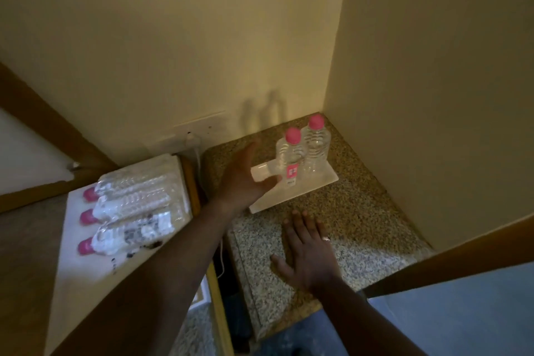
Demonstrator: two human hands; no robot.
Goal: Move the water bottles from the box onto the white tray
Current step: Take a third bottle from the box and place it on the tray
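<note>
Two clear water bottles with pink caps stand upright on the white tray [306,190] in the corner of the speckled counter: a nearer bottle [289,156] with a pink label and a farther bottle [317,143]. My left hand [242,179] reaches over the tray's left end, fingers apart, right beside the nearer bottle and holding nothing. My right hand [309,251] lies flat on the counter in front of the tray, fingers spread. Three more pink-capped bottles [131,206] lie side by side in the white box [72,257] at the left.
The granite counter [361,211] is closed in by cream walls behind and to the right. A white plug [192,140] sits in a wall socket, its cable dropping into the gap between box and counter. A wooden edge [192,182] borders the box.
</note>
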